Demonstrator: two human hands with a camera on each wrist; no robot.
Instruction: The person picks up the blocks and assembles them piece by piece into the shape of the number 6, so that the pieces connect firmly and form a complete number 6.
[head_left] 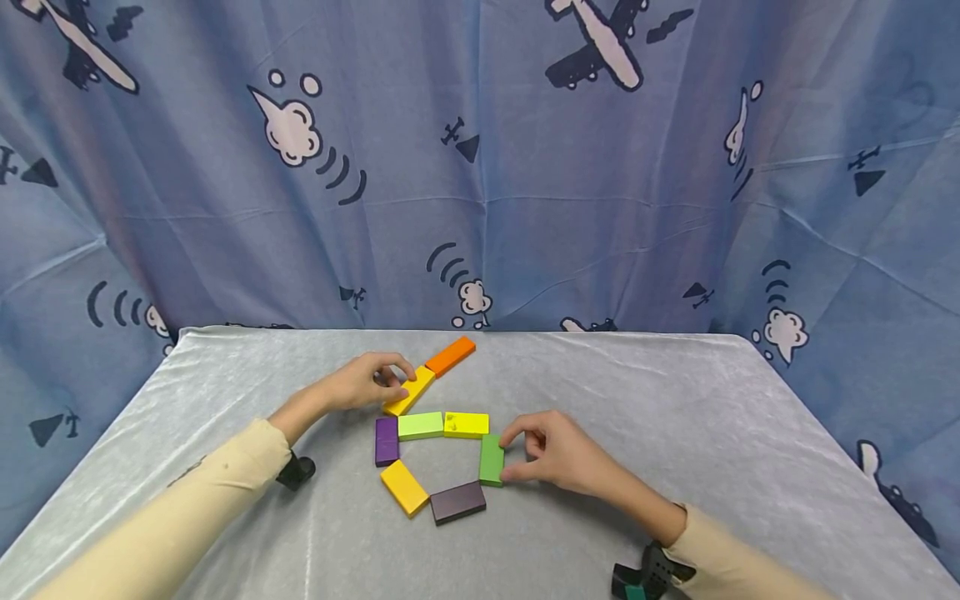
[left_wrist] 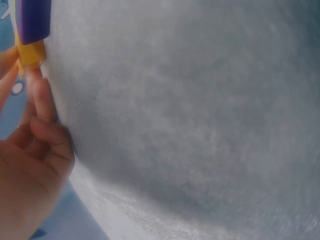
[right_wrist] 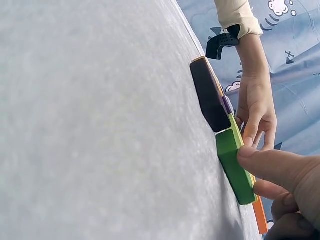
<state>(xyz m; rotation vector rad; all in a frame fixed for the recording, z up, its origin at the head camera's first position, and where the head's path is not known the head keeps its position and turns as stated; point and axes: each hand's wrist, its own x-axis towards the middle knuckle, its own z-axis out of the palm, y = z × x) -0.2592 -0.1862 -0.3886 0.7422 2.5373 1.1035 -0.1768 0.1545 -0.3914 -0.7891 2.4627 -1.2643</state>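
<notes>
Head view: two arms in cream sleeves reach over a table [head_left: 675, 417] w/ a grey cloth, blue airplane-print curtain [head_left: 525, 167] behind. From the left, the left hand [head_left: 360, 385] comes in at an angle, palm down, fingers curled, tips pinching the near end of an amber block [head_left: 409, 391] that lies slanted. An orange block [head_left: 451, 356] sits just beyond it, corner to corner. Below, a loose ring of flat blocks: purple block [head_left: 386, 440] at left, light green block [head_left: 420, 425] and yellow block [head_left: 466, 424] across the top, gold block [head_left: 404, 487] lower left, dark brown block [head_left: 458, 502] at the bottom, green block [head_left: 491, 459] on the right side. The right hand [head_left: 558, 454] lies palm down just right of the ring, wrist bent inward; forefinger on the green block's far end, thumb at its near end, gripping it. Other fingers loosely curled.

Left wrist view: fingertips [left_wrist: 37, 85] touch the amber block's end, purple one beside it. Right wrist view: thumb [right_wrist: 265, 165] presses the green block's edge; block lies flat on the cloth, touching the dark brown one.
</notes>
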